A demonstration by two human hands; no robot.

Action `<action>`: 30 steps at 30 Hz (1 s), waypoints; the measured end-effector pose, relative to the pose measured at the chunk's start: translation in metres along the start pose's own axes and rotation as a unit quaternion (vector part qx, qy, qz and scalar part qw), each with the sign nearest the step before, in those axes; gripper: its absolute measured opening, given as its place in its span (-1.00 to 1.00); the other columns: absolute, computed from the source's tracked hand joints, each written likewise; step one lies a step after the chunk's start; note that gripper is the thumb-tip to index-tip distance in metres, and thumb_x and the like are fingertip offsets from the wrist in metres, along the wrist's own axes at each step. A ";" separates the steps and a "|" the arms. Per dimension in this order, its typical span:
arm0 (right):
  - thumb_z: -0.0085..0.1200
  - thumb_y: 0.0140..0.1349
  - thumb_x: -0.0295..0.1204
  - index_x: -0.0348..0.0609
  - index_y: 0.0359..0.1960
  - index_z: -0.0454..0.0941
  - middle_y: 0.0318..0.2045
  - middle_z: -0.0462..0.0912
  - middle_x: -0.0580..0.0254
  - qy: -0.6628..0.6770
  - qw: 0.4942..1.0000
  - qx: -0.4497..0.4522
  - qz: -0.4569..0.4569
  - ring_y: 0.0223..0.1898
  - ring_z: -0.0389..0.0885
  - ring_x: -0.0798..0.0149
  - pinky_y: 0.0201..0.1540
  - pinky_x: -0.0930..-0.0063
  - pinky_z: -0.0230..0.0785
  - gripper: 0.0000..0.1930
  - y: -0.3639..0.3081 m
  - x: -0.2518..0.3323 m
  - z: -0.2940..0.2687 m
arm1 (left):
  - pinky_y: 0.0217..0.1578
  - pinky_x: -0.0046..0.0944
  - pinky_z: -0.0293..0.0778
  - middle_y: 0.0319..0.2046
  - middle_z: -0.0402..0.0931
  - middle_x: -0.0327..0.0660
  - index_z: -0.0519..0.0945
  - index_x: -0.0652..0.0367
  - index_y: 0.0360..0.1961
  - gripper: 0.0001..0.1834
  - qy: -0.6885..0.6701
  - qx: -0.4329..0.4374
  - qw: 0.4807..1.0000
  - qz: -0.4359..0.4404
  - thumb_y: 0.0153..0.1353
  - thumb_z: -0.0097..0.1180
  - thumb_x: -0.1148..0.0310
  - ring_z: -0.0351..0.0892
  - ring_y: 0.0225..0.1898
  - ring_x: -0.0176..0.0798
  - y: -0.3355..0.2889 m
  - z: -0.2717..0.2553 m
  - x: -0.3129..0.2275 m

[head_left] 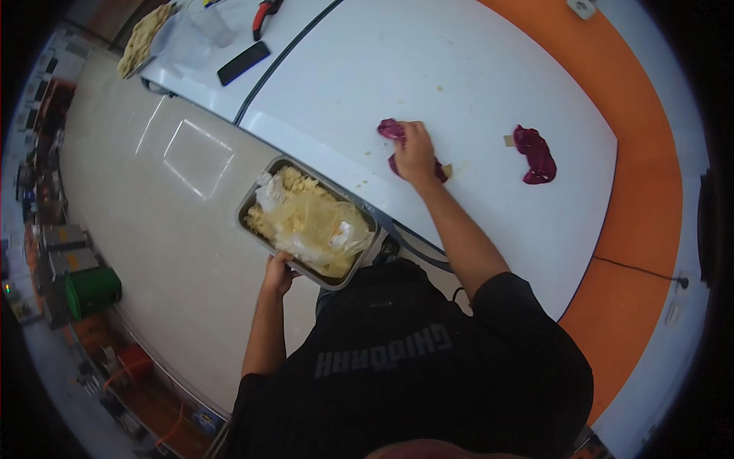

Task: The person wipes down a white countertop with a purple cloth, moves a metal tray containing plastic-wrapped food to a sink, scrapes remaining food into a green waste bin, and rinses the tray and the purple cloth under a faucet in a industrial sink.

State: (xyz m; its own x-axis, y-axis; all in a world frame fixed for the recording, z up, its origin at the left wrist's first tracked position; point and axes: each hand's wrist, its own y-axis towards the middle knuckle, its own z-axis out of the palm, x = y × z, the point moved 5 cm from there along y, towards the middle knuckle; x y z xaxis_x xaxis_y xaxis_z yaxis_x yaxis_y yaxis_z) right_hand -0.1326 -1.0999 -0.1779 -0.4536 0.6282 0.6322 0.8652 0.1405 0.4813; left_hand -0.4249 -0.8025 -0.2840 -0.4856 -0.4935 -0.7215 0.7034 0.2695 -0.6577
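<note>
My left hand [281, 272] grips the near left rim of a grey rectangular tub [264, 242], held beside the table's edge. Inside it lie pale yellow crumbly lumps [298, 182] and a crumpled clear plastic bag [306, 218]. On the white table [459, 76], my right hand [415, 153] is closed over a crumpled dark purple cloth [391, 128], which shows on both sides of the fingers. A small tan piece [448, 170] pokes out beside that cloth. Farther right rests a second dark purple crumpled cloth [537, 157], with another tan piece [509, 141] next to it.
Small pale crumbs dot the tabletop. At the far left are a black phone [245, 63], a red-and-black tool [264, 17], a clear cup [215, 29] and a black cable [284, 57]. A green bin [92, 291] stands across the floor at left.
</note>
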 end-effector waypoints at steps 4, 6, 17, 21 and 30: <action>0.08 0.20 -0.54 -0.23 -0.05 0.52 -0.19 0.55 0.04 0.104 0.993 -0.034 0.054 -0.14 0.55 0.06 -0.07 0.27 0.41 -0.74 0.003 -0.024 -0.019 | -0.25 0.15 0.62 -0.15 0.53 -0.04 0.39 0.24 0.01 -0.54 -0.009 -0.016 1.000 -0.011 0.02 -0.03 0.41 0.61 -0.21 -0.02 -0.019 0.008 -0.012; 0.07 0.31 -0.49 -0.27 -0.01 0.51 -0.20 0.59 0.18 0.132 0.981 -0.066 0.124 -0.20 0.55 0.34 -0.10 0.47 0.41 -0.75 -0.002 -0.056 -0.032 | -0.26 0.14 0.63 -0.17 0.54 -0.04 0.39 0.26 0.00 -0.55 -0.018 -0.014 1.000 -0.018 0.02 -0.03 0.41 0.62 -0.24 -0.02 -0.018 0.009 -0.011; 0.11 0.23 -0.31 -0.26 -0.09 0.58 -0.19 0.61 -0.08 -0.089 0.964 -0.178 0.178 -0.12 0.57 -0.07 -0.02 0.16 0.37 -0.69 0.014 -0.179 -0.186 | -0.29 0.10 0.61 -0.18 0.55 -0.07 0.41 0.22 0.01 -0.54 -0.023 -0.026 0.999 -0.032 0.03 -0.03 0.33 0.60 -0.24 -0.05 -0.020 0.015 -0.011; 0.11 0.23 -0.30 -0.27 -0.10 0.58 -0.20 0.61 -0.09 -0.088 0.959 -0.176 0.205 -0.09 0.57 -0.07 0.00 0.16 0.37 -0.69 0.009 -0.218 -0.223 | -0.19 0.10 0.57 -0.13 0.54 -0.09 0.43 0.19 0.03 -0.51 -0.015 -0.024 0.999 -0.020 0.04 -0.04 0.26 0.58 -0.14 -0.06 -0.016 0.013 -0.009; 0.06 0.20 -0.42 -0.28 -0.07 0.54 -0.12 0.56 -0.11 -0.189 0.960 -0.145 0.144 0.02 0.48 -0.12 0.09 0.09 0.32 -0.71 -0.018 -0.234 -0.220 | -0.12 0.11 0.53 -0.05 0.52 -0.09 0.43 0.17 0.08 -0.49 -0.012 -0.013 0.999 -0.035 0.06 -0.04 0.25 0.56 -0.09 -0.07 -0.010 0.006 -0.005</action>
State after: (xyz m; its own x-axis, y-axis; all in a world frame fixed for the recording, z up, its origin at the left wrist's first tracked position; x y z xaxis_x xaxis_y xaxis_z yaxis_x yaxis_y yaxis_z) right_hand -0.0887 -1.4178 -0.2011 -0.0465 0.8494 0.5257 0.8228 -0.2658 0.5023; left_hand -0.4267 -0.8084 -0.2725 -0.5209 -0.5313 -0.6681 0.6541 0.2544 -0.7123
